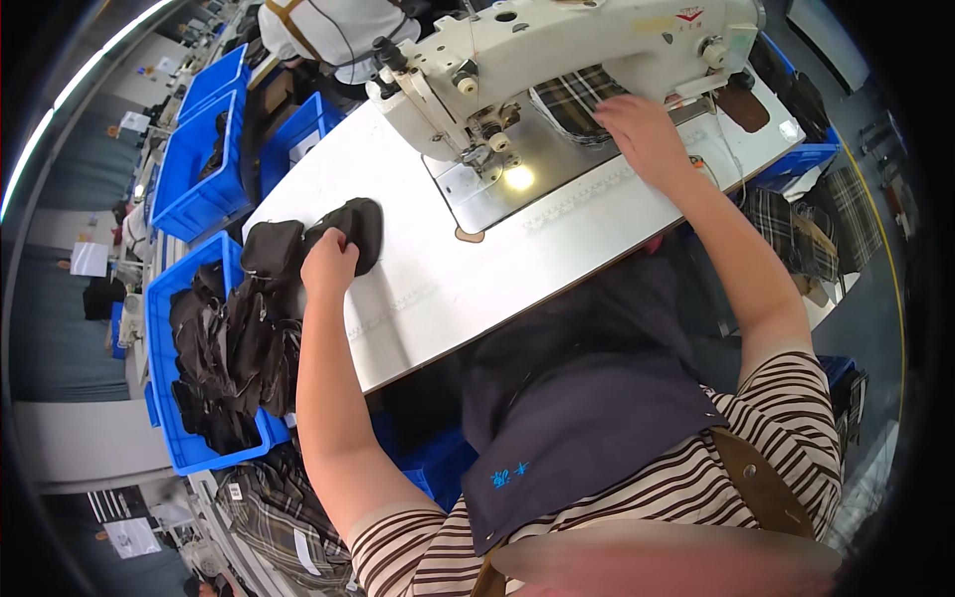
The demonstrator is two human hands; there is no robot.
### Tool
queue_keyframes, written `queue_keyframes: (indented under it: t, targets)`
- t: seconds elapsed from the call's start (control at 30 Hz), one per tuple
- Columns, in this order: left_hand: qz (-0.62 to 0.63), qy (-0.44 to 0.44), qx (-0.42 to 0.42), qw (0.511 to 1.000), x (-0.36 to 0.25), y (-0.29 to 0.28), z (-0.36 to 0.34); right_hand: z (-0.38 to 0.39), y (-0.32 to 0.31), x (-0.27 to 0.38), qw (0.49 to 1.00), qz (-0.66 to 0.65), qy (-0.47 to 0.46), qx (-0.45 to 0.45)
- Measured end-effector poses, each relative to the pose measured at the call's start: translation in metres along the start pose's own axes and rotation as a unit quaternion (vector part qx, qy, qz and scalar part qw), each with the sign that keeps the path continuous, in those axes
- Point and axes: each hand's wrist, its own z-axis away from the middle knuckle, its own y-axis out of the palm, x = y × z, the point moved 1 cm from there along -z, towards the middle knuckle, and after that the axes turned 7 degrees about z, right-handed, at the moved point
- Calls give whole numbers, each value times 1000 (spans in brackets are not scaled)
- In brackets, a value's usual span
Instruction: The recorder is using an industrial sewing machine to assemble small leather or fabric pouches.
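My left hand [332, 263] is closed on a dark rounded fabric piece [365, 237] at the left end of the white sewing table [418, 298]. Beside it another dark padded piece [272, 249] lies at the table's edge. My right hand [647, 139] reaches under the arm of the white sewing machine [577, 50]. Its fingers lie stretched over the edge of a stack of plaid fabric pieces [569, 107], behind and right of the needle area; the thumb is hard to see. Nothing lies under the presser foot [484, 159] that I can make out.
A blue bin [189, 458] heaped with dark fabric pieces [234, 348] stands against the table's left end. More blue bins [199, 204] stand farther left. Plaid cloth [786, 234] hangs at the right, and a brown flat piece [743, 107] lies on the table's right end.
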Motion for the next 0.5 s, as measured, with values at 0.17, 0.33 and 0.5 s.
queue_keyframes:
  t: [0.17, 0.33, 0.5]
  targets:
    - [89, -18, -239, 967, -3, -57, 11, -42, 22, -13, 981, 50, 81, 166]
    - [130, 53, -331, 933, -48, -88, 68, -41, 38, -30, 977, 53, 99, 184]
    - [102, 235, -165, 952, -87, -7, 154, -24, -21, 31, 993, -77, 94, -5]
